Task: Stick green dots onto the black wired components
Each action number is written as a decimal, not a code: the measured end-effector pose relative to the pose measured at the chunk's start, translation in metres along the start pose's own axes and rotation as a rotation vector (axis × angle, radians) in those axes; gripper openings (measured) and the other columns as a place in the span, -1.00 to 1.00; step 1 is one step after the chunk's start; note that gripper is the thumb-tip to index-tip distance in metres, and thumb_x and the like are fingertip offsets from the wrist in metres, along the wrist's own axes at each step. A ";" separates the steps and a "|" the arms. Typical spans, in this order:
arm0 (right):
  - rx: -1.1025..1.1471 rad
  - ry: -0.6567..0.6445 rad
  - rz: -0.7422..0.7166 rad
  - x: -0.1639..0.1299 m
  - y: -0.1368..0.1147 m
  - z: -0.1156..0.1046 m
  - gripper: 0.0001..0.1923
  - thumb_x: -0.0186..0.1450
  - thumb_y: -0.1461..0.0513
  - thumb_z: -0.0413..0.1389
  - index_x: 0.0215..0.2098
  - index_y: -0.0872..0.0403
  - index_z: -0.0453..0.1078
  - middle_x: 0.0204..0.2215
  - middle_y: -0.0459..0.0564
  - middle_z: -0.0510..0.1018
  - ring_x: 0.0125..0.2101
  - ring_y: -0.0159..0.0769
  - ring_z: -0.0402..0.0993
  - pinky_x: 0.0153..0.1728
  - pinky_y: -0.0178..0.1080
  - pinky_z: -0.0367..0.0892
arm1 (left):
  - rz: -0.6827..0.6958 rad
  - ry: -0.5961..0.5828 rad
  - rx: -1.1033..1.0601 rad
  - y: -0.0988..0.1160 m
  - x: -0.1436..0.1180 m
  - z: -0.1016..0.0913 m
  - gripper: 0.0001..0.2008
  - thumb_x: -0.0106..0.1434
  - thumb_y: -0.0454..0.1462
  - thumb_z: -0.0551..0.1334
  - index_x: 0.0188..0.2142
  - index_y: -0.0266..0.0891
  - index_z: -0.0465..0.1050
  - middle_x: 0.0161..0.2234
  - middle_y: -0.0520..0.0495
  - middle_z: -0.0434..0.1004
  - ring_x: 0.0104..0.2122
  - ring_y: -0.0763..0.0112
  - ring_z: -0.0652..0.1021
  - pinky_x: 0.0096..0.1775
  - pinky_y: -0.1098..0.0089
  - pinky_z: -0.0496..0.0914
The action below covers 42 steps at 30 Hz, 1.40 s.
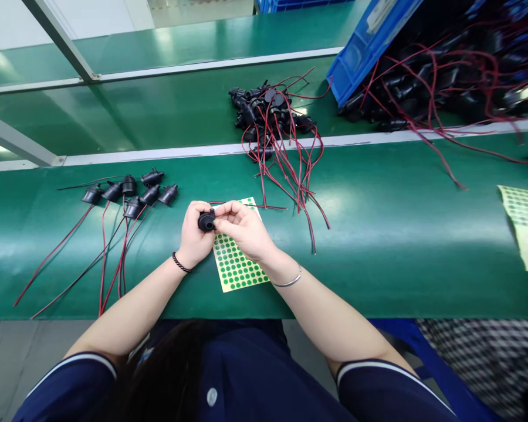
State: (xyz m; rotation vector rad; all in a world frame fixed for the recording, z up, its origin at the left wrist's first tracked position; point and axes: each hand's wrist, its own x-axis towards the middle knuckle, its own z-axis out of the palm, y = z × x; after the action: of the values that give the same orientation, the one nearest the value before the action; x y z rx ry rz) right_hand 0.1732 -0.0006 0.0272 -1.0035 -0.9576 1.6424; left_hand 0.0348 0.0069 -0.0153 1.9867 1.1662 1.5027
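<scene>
Two hands are working at the green bench [378, 234]: your left hand [195, 235] is wrapping its fingers around a black part [206, 221], while your right hand [245, 230] is narrowing thumb and forefinger against that part's side. Counting from the part, a sheet of green dots [242, 271] is lying at five o'clock, partly under your right hand; seven wired parts [134, 208] are resting between nine and ten, a tangled pile [273, 108] is sitting at one, and a blue crate [351, 67] is standing beyond it, between one and two.

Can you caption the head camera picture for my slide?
The left hand holds a black part, the right hand touching it, by a green-dotted sheet.
</scene>
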 end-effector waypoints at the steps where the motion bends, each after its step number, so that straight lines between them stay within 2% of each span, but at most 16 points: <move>1: -0.004 0.000 -0.001 0.000 0.000 0.000 -0.74 -0.04 0.26 0.29 -0.37 0.04 0.38 -0.43 -0.14 0.50 -0.42 -0.39 0.41 -0.29 -0.22 0.40 | -0.003 0.001 0.006 0.000 0.000 0.000 -0.69 0.09 -0.44 0.21 -0.19 -0.12 0.24 -0.26 0.03 0.38 -0.27 0.39 0.46 -0.21 0.34 0.36; 5: -0.012 0.006 -0.008 0.000 -0.001 0.000 -0.72 -0.08 0.31 0.27 -0.37 0.05 0.39 -0.41 -0.14 0.51 -0.42 -0.42 0.41 -0.27 -0.24 0.40 | -0.021 0.006 0.021 0.001 0.000 0.000 -0.67 0.07 -0.45 0.20 -0.19 -0.13 0.23 -0.26 0.03 0.37 -0.27 0.40 0.45 -0.21 0.34 0.36; 16: 0.024 -0.012 -0.020 -0.002 -0.001 0.000 -0.74 -0.04 0.25 0.30 -0.36 0.04 0.40 -0.39 -0.12 0.53 -0.37 -0.37 0.45 -0.26 -0.22 0.43 | -0.035 0.004 0.027 0.000 0.000 -0.001 -0.68 0.06 -0.42 0.21 -0.20 -0.13 0.23 -0.26 0.02 0.38 -0.27 0.38 0.46 -0.21 0.33 0.38; 24: 0.037 -0.021 -0.018 -0.001 0.000 -0.001 -0.75 -0.02 0.25 0.30 -0.36 0.05 0.40 -0.39 -0.13 0.51 -0.41 -0.41 0.42 -0.29 -0.23 0.40 | -0.033 0.018 0.001 0.001 0.000 -0.001 -0.67 0.03 -0.44 0.20 -0.21 -0.13 0.25 -0.27 0.04 0.37 -0.29 0.41 0.45 -0.21 0.35 0.36; 33: 0.015 -0.018 -0.051 0.000 0.003 -0.001 -0.69 0.00 0.21 0.34 -0.31 0.02 0.38 -0.33 -0.10 0.52 -0.33 -0.35 0.46 -0.16 -0.17 0.43 | -0.146 0.039 -0.063 0.001 -0.001 0.000 -0.69 0.03 -0.41 0.23 -0.22 -0.15 0.25 -0.27 0.02 0.37 -0.28 0.41 0.46 -0.20 0.35 0.38; 42: -0.009 -0.008 -0.062 0.000 0.003 -0.001 -0.67 0.01 0.14 0.38 -0.33 0.01 0.39 -0.31 -0.08 0.56 -0.28 -0.32 0.48 -0.11 -0.16 0.43 | -0.183 0.032 -0.066 0.001 -0.002 0.001 -0.69 0.04 -0.38 0.26 -0.22 -0.14 0.25 -0.26 0.02 0.38 -0.28 0.40 0.46 -0.19 0.34 0.38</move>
State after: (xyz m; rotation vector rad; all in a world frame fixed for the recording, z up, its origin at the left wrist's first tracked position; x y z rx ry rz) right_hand 0.1730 -0.0016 0.0247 -0.9643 -0.9933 1.5929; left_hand 0.0354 0.0049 -0.0164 1.7671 1.2579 1.4652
